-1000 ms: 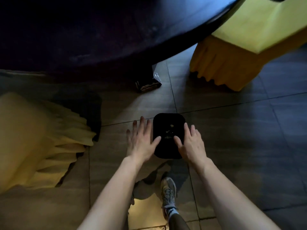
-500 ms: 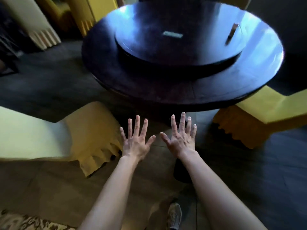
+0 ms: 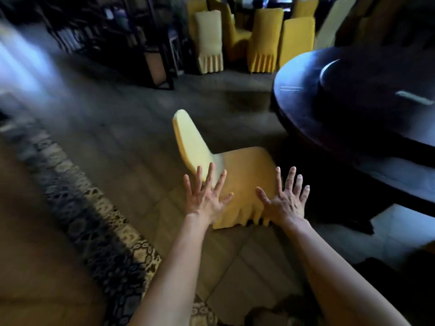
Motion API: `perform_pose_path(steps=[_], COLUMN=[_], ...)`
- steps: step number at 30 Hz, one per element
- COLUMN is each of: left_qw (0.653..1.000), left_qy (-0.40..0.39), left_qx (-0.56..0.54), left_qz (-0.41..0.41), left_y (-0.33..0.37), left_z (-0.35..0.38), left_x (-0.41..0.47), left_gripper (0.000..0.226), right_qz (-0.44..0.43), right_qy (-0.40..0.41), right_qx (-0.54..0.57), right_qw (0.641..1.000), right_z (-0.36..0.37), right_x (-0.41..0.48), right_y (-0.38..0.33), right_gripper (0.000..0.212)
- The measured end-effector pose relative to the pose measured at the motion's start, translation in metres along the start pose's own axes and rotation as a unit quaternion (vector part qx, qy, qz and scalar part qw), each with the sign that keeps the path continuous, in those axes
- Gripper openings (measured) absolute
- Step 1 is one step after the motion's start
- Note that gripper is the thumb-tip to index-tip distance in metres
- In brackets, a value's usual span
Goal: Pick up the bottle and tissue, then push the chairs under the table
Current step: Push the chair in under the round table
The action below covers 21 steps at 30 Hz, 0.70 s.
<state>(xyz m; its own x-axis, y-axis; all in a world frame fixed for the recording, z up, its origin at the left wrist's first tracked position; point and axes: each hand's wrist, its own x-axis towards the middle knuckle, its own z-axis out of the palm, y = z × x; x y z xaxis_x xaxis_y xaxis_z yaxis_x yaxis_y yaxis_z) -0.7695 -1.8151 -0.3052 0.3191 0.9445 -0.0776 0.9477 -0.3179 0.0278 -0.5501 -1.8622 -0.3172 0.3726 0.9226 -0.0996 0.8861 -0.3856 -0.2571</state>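
A chair in a yellow cover (image 3: 244,175) stands on the floor left of the dark round table (image 3: 306,118), its pale backrest pointing away to the left. My left hand (image 3: 206,197) and my right hand (image 3: 286,201) are stretched out in front of the chair with fingers spread and nothing in them. Both hands overlap the chair's seat in the picture; whether they touch it I cannot tell. A pale flat strip (image 3: 414,97) lies on the table's raised middle disc. No bottle is in view.
Several more yellow-covered chairs (image 3: 261,41) stand grouped at the back. Dark furniture frames (image 3: 155,48) line the back left. A patterned carpet edge (image 3: 94,220) runs diagonally across the floor on the left. The picture is blurred by motion.
The view swung up from a black object on the floor, past the table, then left onto the yellow chair. Both hands stayed empty and spread throughout.
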Motion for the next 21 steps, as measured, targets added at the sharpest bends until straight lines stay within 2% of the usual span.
perform_pose_path(steps=[4,10,14,21], left_qw=[0.999,0.994,0.993,0.997], left_qy=[0.011,0.022,0.017,-0.014], left_qx=[-0.023,-0.035,-0.035,-0.014], left_qz=[-0.045,-0.104,-0.115,-0.08], left_y=[-0.093,-0.184,-0.237,-0.304], left_z=[-0.005,-0.005,-0.001,0.013], left_x=[-0.013,0.005,0.052,0.172], left_gripper=[0.069,0.072,0.073,0.072], right_qz=[-0.043,-0.096,-0.119,-0.088], right_qy=[-0.01,-0.025,-0.033,-0.049], right_qx=[-0.023,-0.025,-0.006,0.047], right_qw=[0.999,0.995,0.992,0.994], right_z=[0.014,0.047,0.082,0.13], right_x=[0.005,0.044,0.087,0.19], right_y=[-0.099,-0.204,-0.259,-0.342], right_gripper=[0.087,0.091,0.092,0.086])
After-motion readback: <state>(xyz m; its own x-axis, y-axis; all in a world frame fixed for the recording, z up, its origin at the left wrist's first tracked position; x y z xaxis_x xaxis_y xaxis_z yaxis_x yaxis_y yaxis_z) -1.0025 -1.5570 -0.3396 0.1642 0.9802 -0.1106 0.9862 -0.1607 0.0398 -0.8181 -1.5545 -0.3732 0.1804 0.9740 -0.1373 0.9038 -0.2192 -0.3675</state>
